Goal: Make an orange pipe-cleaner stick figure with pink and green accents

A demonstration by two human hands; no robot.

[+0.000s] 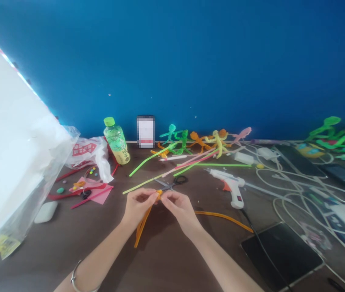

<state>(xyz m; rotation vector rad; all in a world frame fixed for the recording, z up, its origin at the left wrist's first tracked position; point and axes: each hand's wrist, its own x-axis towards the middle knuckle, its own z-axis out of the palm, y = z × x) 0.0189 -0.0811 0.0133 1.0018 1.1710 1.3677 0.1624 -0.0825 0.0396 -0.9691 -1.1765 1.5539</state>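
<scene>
Between my two hands is an orange pipe cleaner [143, 227], bunched into a small knob at the fingertips with its long ends hanging down toward me. My left hand [139, 205] pinches the knob from the left. From the right, the thumb and fingers of my right hand [180, 209] close on the same knob. Just behind the fingertips lie black-handled scissors [180, 180], their blades partly hidden by the hands. Another orange pipe cleaner [225, 218] rests on the table to the right of my right hand.
A white glue gun [233, 188] lies right, its cord passing a black tablet [282, 255]. Several pipe-cleaner figures [218, 142] and loose green strips [151, 158] line the back, near a drink bottle [117, 142]. White cables [277, 202] tangle at right; a plastic bag [90, 154] sits left.
</scene>
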